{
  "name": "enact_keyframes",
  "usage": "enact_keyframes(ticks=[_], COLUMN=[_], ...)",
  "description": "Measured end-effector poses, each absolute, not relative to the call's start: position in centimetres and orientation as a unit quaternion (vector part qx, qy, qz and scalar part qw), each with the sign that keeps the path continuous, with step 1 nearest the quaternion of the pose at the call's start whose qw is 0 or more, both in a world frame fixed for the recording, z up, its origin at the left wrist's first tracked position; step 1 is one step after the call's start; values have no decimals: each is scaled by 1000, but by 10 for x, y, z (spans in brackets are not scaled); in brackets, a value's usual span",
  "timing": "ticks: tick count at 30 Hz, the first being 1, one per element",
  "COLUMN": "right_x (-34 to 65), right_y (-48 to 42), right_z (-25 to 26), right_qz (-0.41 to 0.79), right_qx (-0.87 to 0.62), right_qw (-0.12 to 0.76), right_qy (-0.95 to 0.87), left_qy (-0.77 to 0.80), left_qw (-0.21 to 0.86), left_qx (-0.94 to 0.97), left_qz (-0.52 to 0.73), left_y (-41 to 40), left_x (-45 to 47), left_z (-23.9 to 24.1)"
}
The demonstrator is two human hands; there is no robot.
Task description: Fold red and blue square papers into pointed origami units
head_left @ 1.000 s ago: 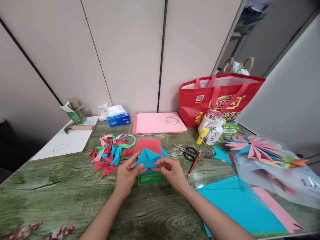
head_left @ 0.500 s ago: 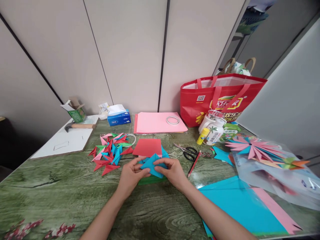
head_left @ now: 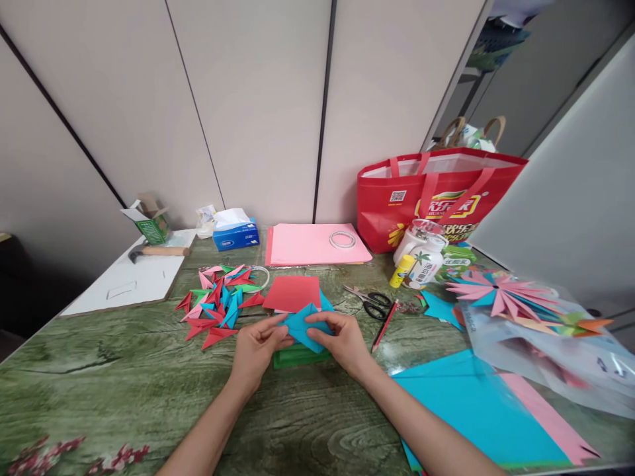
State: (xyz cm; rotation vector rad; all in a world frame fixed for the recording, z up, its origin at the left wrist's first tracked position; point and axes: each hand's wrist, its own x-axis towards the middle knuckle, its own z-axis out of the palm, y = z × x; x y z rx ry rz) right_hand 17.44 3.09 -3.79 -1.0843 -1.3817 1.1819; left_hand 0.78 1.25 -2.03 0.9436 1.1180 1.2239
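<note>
My left hand (head_left: 255,349) and my right hand (head_left: 340,338) both pinch a folded blue paper piece (head_left: 303,326) just above a stack of square sheets, green (head_left: 297,357) at the bottom and red (head_left: 292,293) showing behind. The blue piece is folded into a pointed, kite-like shape, tip toward me. To the left of my hands lies a pile of several folded red, pink, blue and green paper points (head_left: 218,304).
Scissors (head_left: 371,301) and a red pencil (head_left: 384,324) lie right of my hands. Large blue and pink sheets (head_left: 476,403) cover the near right. A red bag (head_left: 436,195), glue stick (head_left: 401,270), pink paper stack (head_left: 315,243) and tissue box (head_left: 235,233) stand farther back.
The blue piece was held open and raised a second ago; now it is folded flatter and lowered toward the stack, with both hands pressed closer around it.
</note>
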Motion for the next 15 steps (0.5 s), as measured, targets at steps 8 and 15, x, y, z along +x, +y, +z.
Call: enact_keyframes(ticks=[8,15], right_x=[163,163], right_y=[21,18], right_z=[-34,-31], right_qz=[448,455], right_qx=[-458,-457], right_qw=[530,539], right_qy=[-555,-542], left_qy=[477,495], left_qw=[605,561], left_qx=[454,511], left_qz=[447,422], left_y=[7,8], left_x=[22,19], left_z=[-22,-21])
